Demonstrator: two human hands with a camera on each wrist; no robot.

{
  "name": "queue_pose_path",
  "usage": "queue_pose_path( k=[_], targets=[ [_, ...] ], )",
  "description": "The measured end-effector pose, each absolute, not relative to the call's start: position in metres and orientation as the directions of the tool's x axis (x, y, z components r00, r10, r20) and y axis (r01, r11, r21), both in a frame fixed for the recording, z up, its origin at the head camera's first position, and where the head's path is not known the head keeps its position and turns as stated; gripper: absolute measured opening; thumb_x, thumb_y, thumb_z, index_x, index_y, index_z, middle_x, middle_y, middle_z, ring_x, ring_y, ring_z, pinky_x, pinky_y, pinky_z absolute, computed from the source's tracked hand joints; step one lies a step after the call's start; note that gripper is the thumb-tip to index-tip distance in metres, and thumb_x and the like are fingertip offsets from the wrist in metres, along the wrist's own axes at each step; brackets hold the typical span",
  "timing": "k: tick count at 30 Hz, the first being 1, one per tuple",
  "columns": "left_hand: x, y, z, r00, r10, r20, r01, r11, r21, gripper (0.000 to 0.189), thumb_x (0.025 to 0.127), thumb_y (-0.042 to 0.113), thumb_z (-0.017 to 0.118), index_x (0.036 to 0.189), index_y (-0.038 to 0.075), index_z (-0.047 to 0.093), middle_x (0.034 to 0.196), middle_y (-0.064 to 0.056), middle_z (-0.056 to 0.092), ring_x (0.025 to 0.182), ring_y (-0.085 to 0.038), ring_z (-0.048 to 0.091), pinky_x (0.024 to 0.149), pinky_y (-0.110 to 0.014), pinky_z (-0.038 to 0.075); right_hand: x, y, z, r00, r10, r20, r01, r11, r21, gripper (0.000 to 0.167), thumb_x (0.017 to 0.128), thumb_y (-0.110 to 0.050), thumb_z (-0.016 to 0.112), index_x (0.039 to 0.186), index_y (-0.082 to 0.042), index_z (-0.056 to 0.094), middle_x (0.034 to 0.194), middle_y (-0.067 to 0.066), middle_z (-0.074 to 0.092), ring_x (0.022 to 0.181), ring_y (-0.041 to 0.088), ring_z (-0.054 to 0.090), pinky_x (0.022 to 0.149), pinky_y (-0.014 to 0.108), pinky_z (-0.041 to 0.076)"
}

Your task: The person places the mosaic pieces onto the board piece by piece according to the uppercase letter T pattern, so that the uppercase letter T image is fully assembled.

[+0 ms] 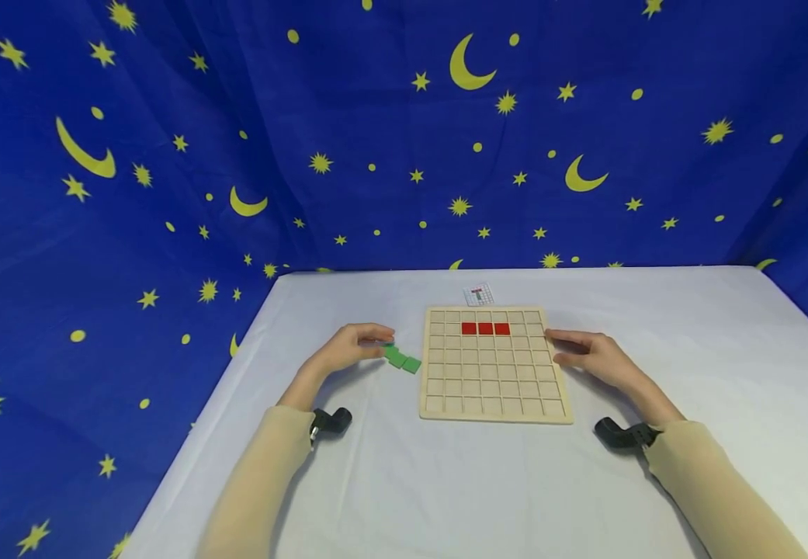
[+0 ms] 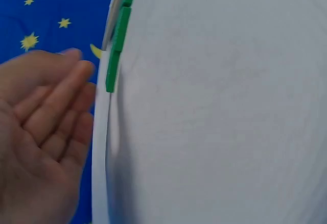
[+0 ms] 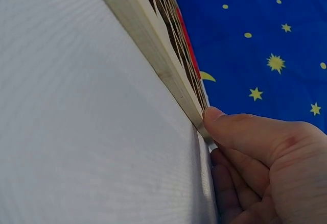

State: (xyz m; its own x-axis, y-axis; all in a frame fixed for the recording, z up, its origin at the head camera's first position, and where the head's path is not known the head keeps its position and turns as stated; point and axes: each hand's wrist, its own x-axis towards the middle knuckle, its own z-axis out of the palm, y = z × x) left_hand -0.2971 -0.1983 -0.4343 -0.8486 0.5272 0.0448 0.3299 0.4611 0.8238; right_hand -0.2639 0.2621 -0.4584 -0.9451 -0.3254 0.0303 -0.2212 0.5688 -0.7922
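Note:
A square wooden grid board point(image 1: 494, 415) lies flat on the table. Three red square tiles point(image 1: 485, 329) sit side by side in its second row from the far edge. Just left of the board, several green square tiles point(image 1: 411, 365) lie in a short slanting line. My left hand point(image 1: 348, 347) is over the left end of that line, its fingers loosely bent; in the left wrist view no tile shows between thumb and fingers. At the board's right edge rests my right hand point(image 1: 602, 359), thumb and forefinger extended; its thumb point(image 3: 225, 124) touches the wooden rim in the right wrist view.
Behind the board lies a small printed card point(image 1: 478, 294) with a grid and coloured squares. A white cloth point(image 1: 404, 481) covers the table. A blue curtain point(image 1: 376, 101) with yellow stars and moons hangs along the back and sides. Dark camera mounts point(image 1: 334, 421) are on both wrists.

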Motion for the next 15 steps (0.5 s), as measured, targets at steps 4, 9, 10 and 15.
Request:
queue_pose_path(
  k=[4,9,10,15],
  targets=[
    [-0.295,-0.201,-0.444,-0.856,0.511,0.077,0.34,0.444,0.829,0.039,0.085,0.0,0.067,0.123,-0.003,0.059,0.114,-0.013,0.065,0.109,-0.027,0.059,0.097,-0.04,0.043,-0.263,0.262,-0.459,-0.947,-0.321,0.023,-0.213,0.571,-0.793,0.055,0.087,-0.025,0.07,0.134,-0.004,0.053,0.138,0.017,0.047,0.131,0.037,0.035,0.105,0.054,0.027],
    [-0.292,-0.202,-0.456,-0.878,0.455,0.146,0.365,0.441,0.82,0.037,0.085,0.001,0.068,0.121,-0.002,0.061,0.114,-0.011,0.065,0.111,-0.026,0.058,0.098,-0.037,0.042,-0.264,0.261,-0.46,-0.948,-0.318,0.024,-0.213,0.574,-0.79,0.054,0.087,-0.026,0.07,0.134,-0.005,0.053,0.138,0.017,0.047,0.131,0.038,0.035,0.105,0.054,0.028],
    [-0.29,-0.201,-0.455,-0.88,0.449,0.153,0.37,0.447,0.814,0.036,0.085,0.0,0.067,0.121,-0.003,0.061,0.115,-0.012,0.065,0.112,-0.027,0.056,0.099,-0.039,0.041,-0.265,0.261,-0.46,-0.948,-0.317,0.023,-0.212,0.575,-0.79,0.055,0.087,-0.026,0.07,0.134,-0.005,0.053,0.138,0.017,0.047,0.131,0.038,0.035,0.105,0.054,0.028],
    [-0.285,-0.197,-0.454,-0.886,0.431,0.17,0.387,0.488,0.782,0.033,0.085,-0.002,0.066,0.117,-0.002,0.064,0.115,-0.011,0.065,0.115,-0.027,0.054,0.1,-0.039,0.04,-0.265,0.261,-0.461,-0.95,-0.311,0.023,-0.21,0.584,-0.784,0.055,0.086,-0.027,0.07,0.134,-0.005,0.054,0.138,0.017,0.047,0.131,0.038,0.035,0.104,0.054,0.028]
  ],
)
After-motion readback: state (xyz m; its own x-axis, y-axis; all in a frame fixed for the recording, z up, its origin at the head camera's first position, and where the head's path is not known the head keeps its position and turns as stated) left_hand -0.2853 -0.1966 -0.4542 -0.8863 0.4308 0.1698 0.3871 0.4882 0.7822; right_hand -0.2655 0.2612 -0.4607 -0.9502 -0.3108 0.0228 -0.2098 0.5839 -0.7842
